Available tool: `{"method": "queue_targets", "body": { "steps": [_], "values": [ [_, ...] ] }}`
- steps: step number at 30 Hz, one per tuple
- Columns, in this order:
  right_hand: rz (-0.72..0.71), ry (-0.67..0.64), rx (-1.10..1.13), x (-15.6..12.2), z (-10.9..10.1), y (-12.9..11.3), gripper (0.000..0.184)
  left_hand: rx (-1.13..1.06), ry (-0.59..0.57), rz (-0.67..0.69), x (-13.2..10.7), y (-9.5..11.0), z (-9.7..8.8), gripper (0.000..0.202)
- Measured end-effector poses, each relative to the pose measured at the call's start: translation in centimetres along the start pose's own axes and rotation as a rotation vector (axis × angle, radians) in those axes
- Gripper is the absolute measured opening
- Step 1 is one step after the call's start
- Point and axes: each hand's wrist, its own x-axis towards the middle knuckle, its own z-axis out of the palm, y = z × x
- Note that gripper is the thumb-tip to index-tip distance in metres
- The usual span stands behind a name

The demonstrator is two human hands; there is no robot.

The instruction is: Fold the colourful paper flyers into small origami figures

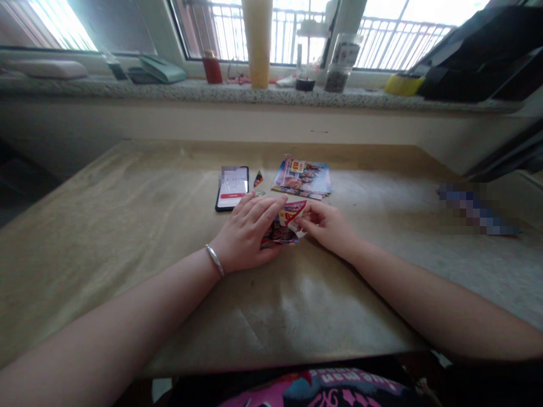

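Note:
My left hand point(248, 234), with a silver bangle at the wrist, lies flat over the left part of a colourful printed paper point(282, 233) on the table. Its fingers are stretched out and hide much of the sheet. My right hand point(331, 227) pinches the paper's upper right corner between thumb and fingers. That corner is lifted and folded over, showing red and yellow print. Just beyond the hands sits a stack of similar printed sheets point(309, 180). A small pointed coloured paper piece point(258, 179) lies left of the stack, past my left fingertips.
A phone point(231, 189) with a lit screen lies beside my left hand. On the table's right side is a blurred blue-purple object point(475, 209). Behind the table point(127, 226), a stone windowsill point(203, 93) carries a red bottle point(211, 68), a tall yellowish cylinder point(258, 45) and clear containers.

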Motion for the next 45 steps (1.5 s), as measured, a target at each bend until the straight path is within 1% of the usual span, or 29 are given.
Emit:
{"method": "queue_targets", "body": {
  "steps": [3, 7, 11, 14, 18, 20, 24, 27, 32, 35, 41, 45],
  "values": [
    [0.042, 0.044, 0.073, 0.1, 0.2, 0.1, 0.017, 0.004, 0.021, -0.01, 0.1, 0.0, 0.0, 0.081],
    [0.102, 0.117, 0.089, -0.1, 0.3, -0.1, 0.023, 0.017, 0.033, -0.042, 0.1, 0.0, 0.1, 0.08],
    [0.108, 0.127, 0.102, -0.2, 0.5, -0.4, 0.025, 0.008, 0.05, -0.085, 0.1, -0.1, 0.2, 0.075],
    [0.09, 0.12, 0.118, -0.3, 0.5, -0.5, 0.024, 0.003, 0.092, -0.098, 0.1, -0.2, 0.2, 0.069],
    [0.033, 0.099, 0.135, -0.5, 0.6, -0.6, 0.023, 0.032, 0.199, -0.079, 0.2, -0.3, 0.4, 0.061],
    [-0.009, 0.094, 0.132, -0.6, 0.6, -0.7, 0.021, 0.036, 0.233, -0.067, 0.3, -0.4, 0.4, 0.055],
    [-0.078, 0.092, 0.09, -0.7, 0.8, -0.8, 0.013, -0.001, 0.257, -0.064, 0.3, -0.4, 0.6, 0.043],
    [-0.103, 0.107, 0.048, -0.6, 1.0, -0.7, 0.013, -0.007, 0.284, -0.056, 0.4, -0.4, 0.6, 0.042],
    [-0.157, 0.124, -0.052, -0.5, 1.2, -0.7, 0.012, 0.044, 0.329, -0.034, 0.6, -0.2, 0.4, 0.034],
    [-0.205, 0.123, -0.101, -0.5, 1.2, -0.9, 0.008, 0.038, 0.348, -0.036, 0.8, 0.0, 0.4, 0.03],
    [-0.283, 0.162, -0.146, -0.5, 1.3, -1.1, 0.007, 0.006, 0.378, -0.051, 0.8, 0.0, 0.5, 0.025],
    [-0.354, 0.207, -0.287, -0.6, 0.8, -1.4, 0.009, -0.048, 0.403, -0.041, 0.8, 0.0, 0.4, 0.018]
  ]
}}
